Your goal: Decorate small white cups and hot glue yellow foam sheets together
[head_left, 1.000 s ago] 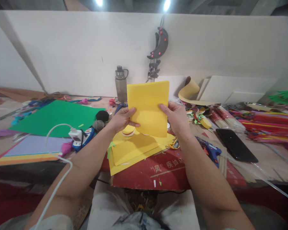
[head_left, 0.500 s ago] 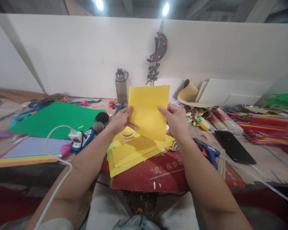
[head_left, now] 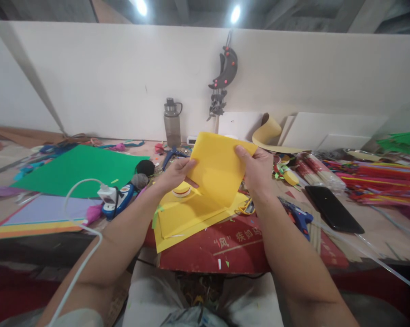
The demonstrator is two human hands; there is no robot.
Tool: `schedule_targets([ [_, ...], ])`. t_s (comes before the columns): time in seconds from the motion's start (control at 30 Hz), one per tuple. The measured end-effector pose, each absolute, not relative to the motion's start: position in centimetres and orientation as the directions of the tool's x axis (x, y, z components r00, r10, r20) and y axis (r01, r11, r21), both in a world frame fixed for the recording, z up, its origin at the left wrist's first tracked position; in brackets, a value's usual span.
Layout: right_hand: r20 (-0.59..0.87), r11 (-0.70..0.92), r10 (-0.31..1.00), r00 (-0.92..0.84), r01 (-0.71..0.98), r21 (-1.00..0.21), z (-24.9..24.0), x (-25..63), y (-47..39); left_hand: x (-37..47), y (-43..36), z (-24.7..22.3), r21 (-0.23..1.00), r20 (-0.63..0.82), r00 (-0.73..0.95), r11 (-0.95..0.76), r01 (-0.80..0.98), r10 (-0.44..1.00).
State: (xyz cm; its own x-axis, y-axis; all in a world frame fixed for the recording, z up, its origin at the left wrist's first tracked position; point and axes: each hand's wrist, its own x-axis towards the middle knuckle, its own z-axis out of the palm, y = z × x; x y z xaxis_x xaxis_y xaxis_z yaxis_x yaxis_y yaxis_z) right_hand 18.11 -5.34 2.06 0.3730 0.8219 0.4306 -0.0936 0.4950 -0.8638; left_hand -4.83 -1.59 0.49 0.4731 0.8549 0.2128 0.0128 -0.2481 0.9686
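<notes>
Sheet [head_left: 218, 168]: tipped since a moment ago, its top edge now slanted down to the right; plain yellow, straight-edged.
Left hand [head_left: 175, 175]: thumb and fingers are pinched on the left edge.
Right hand [head_left: 259, 171]: the upper right corner is gripped.
Yellow paper [head_left: 177, 220]: laid beneath the held sheet, on red cardboard [head_left: 191, 256].
Bottle [head_left: 172, 126]: stood by the wall [head_left: 106, 81]; contents cannot be told.
Plastic wrap [head_left: 334, 182]: filled with sticks [head_left: 318, 167].

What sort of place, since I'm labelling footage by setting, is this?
Probably a craft workspace, judging by the handheld yellow sheet, the large green sheet and what looks like a blue glue gun.
</notes>
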Motion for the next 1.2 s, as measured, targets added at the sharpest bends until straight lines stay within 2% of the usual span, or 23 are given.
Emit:
schedule_targets([
  [0.1, 0.451, 0.522, 0.798, 0.399, -0.084, -0.849, 1.8, 18.2, -5.2, -5.0, -1.6, 0.8, 0.969, 0.208, 0.516, -0.248, 0.009, 0.831],
  [0.3, 0.453, 0.522, 0.804, 0.384, -0.092, -0.848, 1.9, 18.2, -5.1, -5.3, -1.3, 1.0, 0.968, 0.213, 0.476, -0.251, 0.017, 0.854],
  [0.63, 0.545, 0.561, 0.746, 0.382, 0.080, -0.824, 1.6, 18.5, -4.9, -5.5, -1.0, 0.6, 0.967, 0.218, 0.468, -0.254, 0.015, 0.856],
  [0.73, 0.648, 0.601, 0.618, 0.446, 0.264, -0.755, 1.9, 19.3, -4.7, -5.3, -0.9, 0.8, 0.973, 0.205, 0.427, -0.232, 0.011, 0.881],
  [0.8, 0.769, 0.587, 0.418, 0.483, 0.503, -0.635, 2.3, 19.7, -5.2, -5.0, -0.9, 1.1, 0.970, 0.212, 0.375, -0.242, 0.034, 0.903],
  [0.87, 0.885, 0.494, 0.209, 0.415, 0.736, -0.462, 2.4, 19.5, -6.1, -4.5, -1.0, 1.6, 0.937, 0.275, 0.310, -0.325, 0.124, 0.910],
  [0.93, 0.960, 0.409, 0.130, 0.250, 0.868, -0.281, 2.0, 18.5, -7.2, -3.9, -1.4, 2.1, 0.820, 0.403, 0.263, -0.473, 0.322, 0.877],
  [1.0, 0.982, 0.369, 0.181, 0.063, 0.921, -0.127, 1.3, 16.9, -8.1, -3.1, -2.2, 2.7, 0.570, 0.519, 0.297, -0.584, 0.579, 0.801],
  [1.03, 0.968, 0.343, 0.249, -0.005, 0.936, -0.083, 0.9, 16.1, -8.4, -2.7, -2.6, 2.9, 0.447, 0.534, 0.333, -0.594, 0.669, 0.777],
  [1.1, 0.935, 0.306, 0.345, -0.079, 0.951, -0.032, 0.3, 14.8, -8.5, -1.8, -3.6, 3.3, 0.263, 0.493, 0.420, -0.591, 0.763, 0.762],
  [1.2, 0.888, 0.260, 0.449, -0.097, 0.965, -0.026, 0.0, 14.1, -8.0, -0.7, -4.6, 3.9, 0.094, 0.388, 0.501, -0.574, 0.814, 0.774],
])
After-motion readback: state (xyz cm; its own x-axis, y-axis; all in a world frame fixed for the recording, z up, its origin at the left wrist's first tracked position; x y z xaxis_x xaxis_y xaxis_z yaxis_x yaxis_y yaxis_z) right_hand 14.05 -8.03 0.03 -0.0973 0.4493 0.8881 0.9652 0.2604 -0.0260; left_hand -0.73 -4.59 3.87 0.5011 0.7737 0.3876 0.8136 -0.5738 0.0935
